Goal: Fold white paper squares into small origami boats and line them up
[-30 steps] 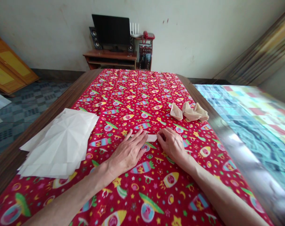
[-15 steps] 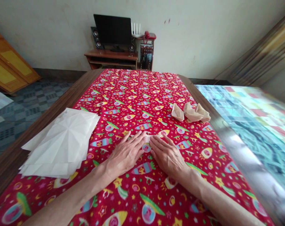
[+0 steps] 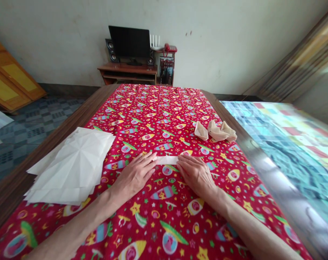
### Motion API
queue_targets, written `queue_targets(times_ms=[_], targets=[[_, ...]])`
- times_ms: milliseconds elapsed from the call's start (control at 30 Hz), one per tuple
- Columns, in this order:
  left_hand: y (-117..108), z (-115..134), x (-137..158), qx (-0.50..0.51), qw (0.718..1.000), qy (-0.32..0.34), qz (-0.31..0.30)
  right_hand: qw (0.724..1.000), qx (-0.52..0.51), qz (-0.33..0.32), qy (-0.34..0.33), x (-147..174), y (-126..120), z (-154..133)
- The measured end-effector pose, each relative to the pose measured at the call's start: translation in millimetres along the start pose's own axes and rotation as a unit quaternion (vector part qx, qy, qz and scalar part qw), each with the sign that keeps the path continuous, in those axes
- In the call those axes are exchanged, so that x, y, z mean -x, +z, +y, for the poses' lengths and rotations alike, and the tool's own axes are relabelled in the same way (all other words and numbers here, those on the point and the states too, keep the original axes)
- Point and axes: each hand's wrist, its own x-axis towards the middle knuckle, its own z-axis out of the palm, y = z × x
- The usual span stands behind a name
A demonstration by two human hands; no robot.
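Note:
A narrow strip of folded white paper (image 3: 167,160) lies crosswise on the red patterned cloth in front of me. At its left end rests my left hand (image 3: 139,169), its fingers stretched out flat and pressing on the paper. My right hand (image 3: 195,171) lies over the strip's right end, palm down, with fingers extended. Only the middle of the strip shows; the ends are hidden under my fingers. Left of my hands is a stack of creased white paper sheets (image 3: 77,159). Several folded paper pieces (image 3: 219,130) stand to the right, beyond my right hand.
The cloth (image 3: 158,112) covers a brown wooden table (image 3: 99,94). Past its far end a desk (image 3: 128,68) holds a monitor (image 3: 130,42), speakers and a red telephone (image 3: 170,48). A bed with a checked cover (image 3: 261,126) is at the right, a wooden cabinet (image 3: 14,76) at the left.
My hands have moved apart along the paper strip, left hand leftward and right hand slightly rightward, exposing its middle. The view has shifted slightly.

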Motion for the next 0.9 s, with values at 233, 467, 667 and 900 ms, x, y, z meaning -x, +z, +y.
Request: queue_targets(times_ms=[233,467,667,900], targets=[[17.4,-10.1,-22.4,0.105,0.989,-0.011,0.105,0.989,-0.116,0.005,0.091,-9.5,4.9,13.2],[15.2,-8.8,-31.6,0.138,0.972,-0.096,0.166,0.975,-0.194,0.053,0.099,-8.0,-4.5,4.3],[-2.6,21.7,-31.5,0.407,0.875,-0.260,0.047,0.990,-0.102,0.087,0.049,-2.8,-5.4,-11.0],[-3.2,36.0,-44.1,0.416,0.868,-0.270,-0.002,0.993,-0.115,0.010,-0.006,1.8,-4.7,-29.5]])
